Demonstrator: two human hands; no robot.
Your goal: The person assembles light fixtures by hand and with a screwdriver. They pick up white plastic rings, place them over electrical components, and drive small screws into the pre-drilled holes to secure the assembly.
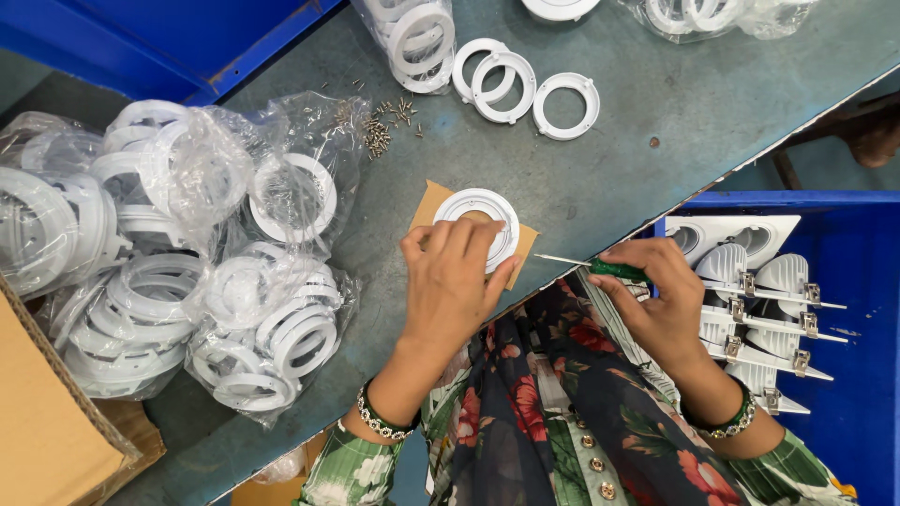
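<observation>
Fingers of my left hand (448, 281) press down on the white ring (478, 225), pinning it flat on its cardboard scrap (427, 202) so it cannot slide. My right hand (661, 300) pinches the green-handled screwdriver (600, 266), tip aimed at the ring. Beyond lie loose screws (380, 131) within reach, three bare rings (520, 89), and bagged rings (169, 272) at my left.

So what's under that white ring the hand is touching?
A brown cardboard piece lies under the white ring, on the table. The left hand covers the ring's near edge.
</observation>
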